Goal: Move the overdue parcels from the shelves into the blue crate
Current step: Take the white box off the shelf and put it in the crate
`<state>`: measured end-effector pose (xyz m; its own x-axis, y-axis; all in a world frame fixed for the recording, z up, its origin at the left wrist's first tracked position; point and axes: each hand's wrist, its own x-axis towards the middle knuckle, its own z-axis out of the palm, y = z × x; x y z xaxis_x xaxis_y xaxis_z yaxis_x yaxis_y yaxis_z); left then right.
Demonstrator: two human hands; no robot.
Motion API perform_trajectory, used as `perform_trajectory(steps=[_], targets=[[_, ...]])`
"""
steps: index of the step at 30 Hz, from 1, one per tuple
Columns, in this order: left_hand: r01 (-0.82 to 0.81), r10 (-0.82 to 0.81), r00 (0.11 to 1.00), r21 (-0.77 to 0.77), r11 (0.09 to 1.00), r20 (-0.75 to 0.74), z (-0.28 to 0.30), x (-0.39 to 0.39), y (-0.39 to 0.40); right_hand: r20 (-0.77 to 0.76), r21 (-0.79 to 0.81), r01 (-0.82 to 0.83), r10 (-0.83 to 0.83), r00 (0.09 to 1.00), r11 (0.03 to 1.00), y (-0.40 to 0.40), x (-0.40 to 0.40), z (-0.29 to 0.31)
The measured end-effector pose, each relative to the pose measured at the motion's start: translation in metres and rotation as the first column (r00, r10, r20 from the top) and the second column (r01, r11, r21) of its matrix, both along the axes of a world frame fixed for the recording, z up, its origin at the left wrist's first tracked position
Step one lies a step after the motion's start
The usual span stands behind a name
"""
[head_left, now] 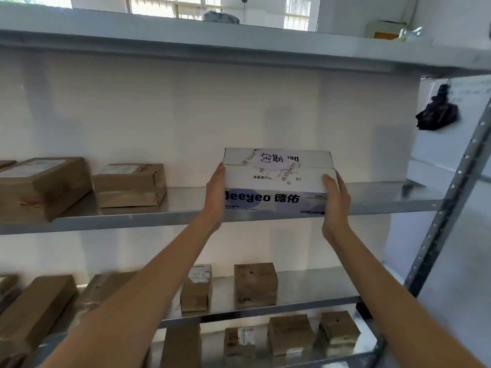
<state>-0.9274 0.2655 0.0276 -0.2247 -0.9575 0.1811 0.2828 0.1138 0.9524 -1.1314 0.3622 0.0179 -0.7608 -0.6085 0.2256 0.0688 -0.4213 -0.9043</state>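
parcel (276,181) first: a white carton with blue and black print along its front face, "deeyeo" readable there beside two chinese characters, and a round white sticker with handwritten characters on the top flaps. strips of barcode label run across the top seam around that sticker. it sits at the front edge of the middle shelf (170,205), toward the right end, its front face overhanging or level with the lip; i cannot tell whether its base rests on the metal or is just raised.

left hand (216,197) presses flat against the carton's left end, fingers straight and pointing up, tips reaching the top edge. right hand (336,203) clasps the right end, thumb lying on the front face near the top corner, fingers wrapped behind out of sight. both forearms reach up from below.

further left on the same shelf stand two brown paper-wrapped parcels (130,184), well apart from the carton. smaller brown boxes (255,284) sit on the lower shelves. a dark bundle (437,114) hangs at the right, beside the perforated upright (451,192).
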Motion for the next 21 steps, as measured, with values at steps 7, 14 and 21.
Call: perform_trajectory(steps=[7, 14, 21], targets=[[0.147, -0.147, 0.989, 0.014, 0.989, 0.02, -0.006, -0.049, 0.025, -0.007, 0.001, 0.118, -0.118, 0.993, 0.993, 0.049, -0.034, -0.007], [0.331, -0.334, 0.942, 0.087, 0.94, 0.027, -0.022, -0.103, 0.046, 0.07, 0.045, 0.307, -0.31, 0.948, 0.95, 0.108, -0.06, -0.031], [0.55, -0.557, 0.828, 0.095, 0.83, 0.072, -0.043, -0.171, 0.102, 0.067, 0.099, 0.554, -0.561, 0.825, 0.827, 0.197, -0.084, -0.059]])
